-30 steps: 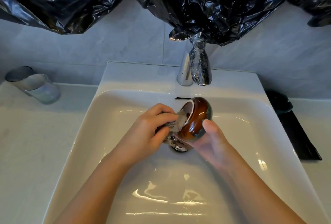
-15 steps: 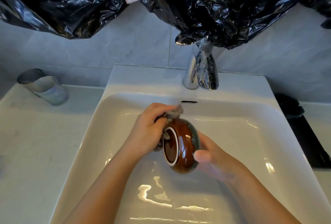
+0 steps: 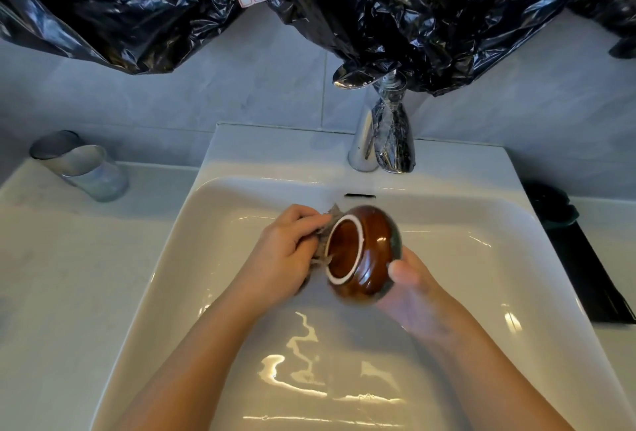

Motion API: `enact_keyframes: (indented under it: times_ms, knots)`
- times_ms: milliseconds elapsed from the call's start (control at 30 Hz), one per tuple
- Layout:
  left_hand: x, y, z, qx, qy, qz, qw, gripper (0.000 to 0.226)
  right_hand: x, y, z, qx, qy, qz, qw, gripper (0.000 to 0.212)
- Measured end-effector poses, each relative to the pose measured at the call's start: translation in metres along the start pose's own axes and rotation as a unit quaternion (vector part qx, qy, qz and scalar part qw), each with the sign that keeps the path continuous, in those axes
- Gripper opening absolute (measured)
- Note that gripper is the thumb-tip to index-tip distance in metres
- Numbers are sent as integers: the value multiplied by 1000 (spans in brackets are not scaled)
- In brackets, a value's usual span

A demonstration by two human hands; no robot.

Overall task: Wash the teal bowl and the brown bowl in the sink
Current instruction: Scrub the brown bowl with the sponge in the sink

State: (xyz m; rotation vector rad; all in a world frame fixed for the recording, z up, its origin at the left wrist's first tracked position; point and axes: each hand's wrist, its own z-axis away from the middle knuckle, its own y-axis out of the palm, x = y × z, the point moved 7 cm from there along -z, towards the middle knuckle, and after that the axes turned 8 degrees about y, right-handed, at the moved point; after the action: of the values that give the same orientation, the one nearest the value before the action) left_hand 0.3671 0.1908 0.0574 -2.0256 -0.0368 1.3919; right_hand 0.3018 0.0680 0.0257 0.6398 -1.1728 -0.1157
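You hold the brown bowl (image 3: 364, 255) over the white sink (image 3: 213, 224), tipped on its side so that its pale foot ring and base face up and toward your left. Your right hand (image 3: 413, 299) cups it from below and from the right, with the thumb pressed on the glossy brown wall near the greenish rim; the other fingers lie under the bowl and cannot be seen. Your left hand (image 3: 285, 255) is curled with its fingers together, gripping a grey cloth (image 3: 325, 244) that is pressed against the left side of the bowl, beside the foot ring. The sink bottom below your forearms is wet and catches bright reflections. The chrome tap (image 3: 378, 141) stands behind the bowl, under crumpled black plastic sheeting (image 3: 378, 10) that hangs across the tiled wall. A clear glass (image 3: 89, 169) rests on the counter to the left. A dark teal bowl (image 3: 550, 203) stands on the counter to the right, well apart from your hands.
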Motion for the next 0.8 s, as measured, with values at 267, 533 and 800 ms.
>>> enact_keyframes:
  times_ms: [267, 533, 800]
  knots:
    - [-7, 23, 6, 40, -45, 55, 997, 30, 15, -36, 3, -134, -94, -32, 986, 104]
    - [-23, 13, 3, -13, -31, 111, 993, 33, 24, -40, 16, -275, -140, 126, 943, 88]
    - [-30, -32, 16, -74, -47, 99, 991, 36, 32, 5, 16, -230, -73, 386, 890, 101]
